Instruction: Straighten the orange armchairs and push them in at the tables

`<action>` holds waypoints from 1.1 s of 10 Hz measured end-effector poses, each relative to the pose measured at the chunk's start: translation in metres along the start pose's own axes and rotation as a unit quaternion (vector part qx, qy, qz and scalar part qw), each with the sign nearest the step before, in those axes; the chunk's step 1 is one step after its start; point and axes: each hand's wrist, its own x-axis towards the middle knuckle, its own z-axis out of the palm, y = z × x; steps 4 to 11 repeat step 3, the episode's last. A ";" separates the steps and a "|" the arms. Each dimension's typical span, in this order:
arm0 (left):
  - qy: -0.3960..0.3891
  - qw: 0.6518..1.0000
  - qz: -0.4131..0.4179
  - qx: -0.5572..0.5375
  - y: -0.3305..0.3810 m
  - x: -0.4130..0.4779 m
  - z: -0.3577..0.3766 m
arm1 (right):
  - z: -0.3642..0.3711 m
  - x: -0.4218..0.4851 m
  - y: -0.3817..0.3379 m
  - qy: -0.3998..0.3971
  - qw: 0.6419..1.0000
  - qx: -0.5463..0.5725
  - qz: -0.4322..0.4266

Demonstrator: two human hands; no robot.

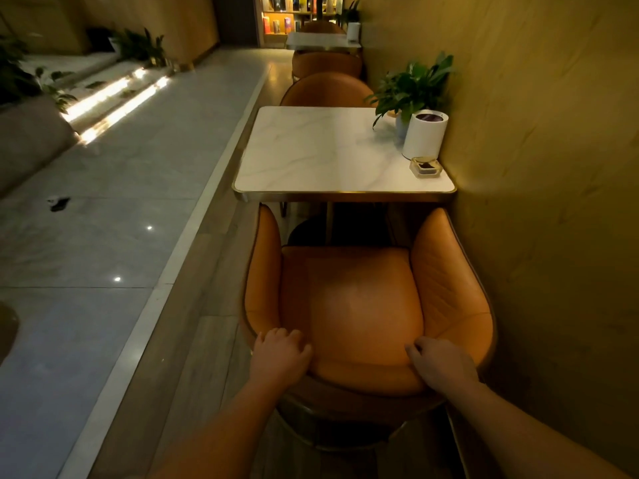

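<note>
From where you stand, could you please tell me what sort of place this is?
Probably a café or lounge: marble-topped tables lined along the wall, orange armchairs at them, lit bookshelves beyond.

potted plant point(413, 86) | white canister point(425, 134) beside it | glass ashtray point(424, 166) | bookshelf point(294, 12) far back

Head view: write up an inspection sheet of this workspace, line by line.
Surface: marble table with a gold rim.
Job's things: near armchair faces the table, arm fronts at its edge, seat not under it; far armchair sits at the opposite side.
Clutter: potted plant, white cylinder and glass dish on the table by the wall.
Hands: left hand and right hand both grip the near armchair's backrest.
Cables: nothing seen.
Surroundings: wall on the right, tiled floor on the left.
</note>
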 end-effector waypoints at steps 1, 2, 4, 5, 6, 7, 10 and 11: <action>-0.003 0.999 -0.025 -0.021 -0.008 -0.004 -0.014 | -0.008 -0.003 -0.007 -0.008 1.000 -0.004 0.000; 0.019 0.999 -0.035 -0.027 -0.016 -0.005 -0.027 | -0.019 -0.004 -0.016 -0.002 1.000 -0.007 -0.004; 0.033 0.999 -0.032 -0.014 -0.024 -0.008 -0.037 | -0.029 -0.005 -0.027 0.007 1.000 -0.007 -0.003; 0.033 0.999 -0.032 -0.014 -0.024 -0.008 -0.037 | -0.029 -0.005 -0.027 0.007 1.000 -0.007 -0.003; 0.033 0.999 -0.032 -0.014 -0.024 -0.008 -0.037 | -0.029 -0.005 -0.027 0.007 1.000 -0.007 -0.003; 0.033 0.999 -0.032 -0.014 -0.024 -0.008 -0.037 | -0.029 -0.005 -0.027 0.007 1.000 -0.007 -0.003; 0.033 0.999 -0.032 -0.014 -0.024 -0.008 -0.037 | -0.029 -0.005 -0.027 0.007 1.000 -0.007 -0.003; 0.033 0.999 -0.032 -0.014 -0.024 -0.008 -0.037 | -0.029 -0.005 -0.027 0.007 1.000 -0.007 -0.003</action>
